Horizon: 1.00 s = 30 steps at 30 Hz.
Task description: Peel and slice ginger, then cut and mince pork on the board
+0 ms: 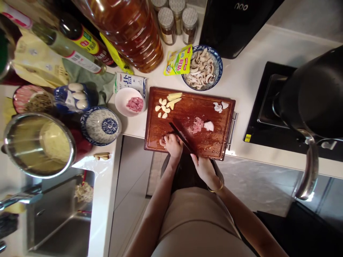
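My right hand (205, 172) is closed round the handle of a knife (183, 137), its dark blade slanting up and left across the wooden cutting board (214, 146). Close to the blade, the curled fingers of my left hand (173, 144) press on a piece of meat (162, 141), mostly hidden under them. Chopped pink meat (197, 125) lies right of the blade, touching a whitish lump (208, 126). Peeled garlic cloves (162, 107) and pale ginger pieces (173, 98) sit at the board's upper left. Small whitish scraps (220, 106) lie at its upper right.
A white bowl (120, 101) with minced meat stands left of the board, beside a patterned bowl (91, 125) and a steel pot (72, 157). Sliced mushrooms fill a blue-rimmed bowl (219, 71) behind. A dark pot (318, 96) is on the stove at right; the sink (61, 228) is lower left.
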### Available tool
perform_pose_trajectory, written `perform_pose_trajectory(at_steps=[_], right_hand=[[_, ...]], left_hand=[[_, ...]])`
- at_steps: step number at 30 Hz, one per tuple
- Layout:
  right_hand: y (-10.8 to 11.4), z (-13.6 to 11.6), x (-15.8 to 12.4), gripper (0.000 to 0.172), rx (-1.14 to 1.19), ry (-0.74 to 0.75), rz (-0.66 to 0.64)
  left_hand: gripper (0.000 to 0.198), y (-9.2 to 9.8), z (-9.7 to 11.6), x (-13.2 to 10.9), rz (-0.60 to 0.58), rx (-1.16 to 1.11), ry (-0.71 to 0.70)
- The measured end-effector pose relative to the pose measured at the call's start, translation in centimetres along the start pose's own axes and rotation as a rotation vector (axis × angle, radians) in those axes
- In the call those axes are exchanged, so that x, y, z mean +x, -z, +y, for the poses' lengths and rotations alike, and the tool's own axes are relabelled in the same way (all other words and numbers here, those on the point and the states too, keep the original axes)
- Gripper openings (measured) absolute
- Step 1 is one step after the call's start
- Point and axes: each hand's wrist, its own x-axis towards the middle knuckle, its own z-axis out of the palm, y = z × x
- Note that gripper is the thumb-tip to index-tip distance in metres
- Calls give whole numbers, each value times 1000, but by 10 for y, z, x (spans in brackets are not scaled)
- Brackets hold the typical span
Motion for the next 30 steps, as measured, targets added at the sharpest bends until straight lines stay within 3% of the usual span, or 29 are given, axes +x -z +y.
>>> perform_pose_trajectory(at_steps=[5,11,17,22,26,30], right_hand=[[-3,-6,6,50,-38,-36,-2],[-4,0,8,51,20,46,58],[-11,-5,23,53,-7,-11,27],[-4,10,35,60,183,-6,42],[10,31,34,68,380,-91,-26],[14,35,34,66,439,-137,-25]], left_hand=[[13,1,1,0,-45,-14,1],[14,2,1,1,-40,-30,-8],[15,2,-1,1,-26,-8,-29],[18,-1,-1,2,16,-22,-26],[17,-4,0,2,41,-58,-19],[17,-4,1,2,57,-69,-6]])
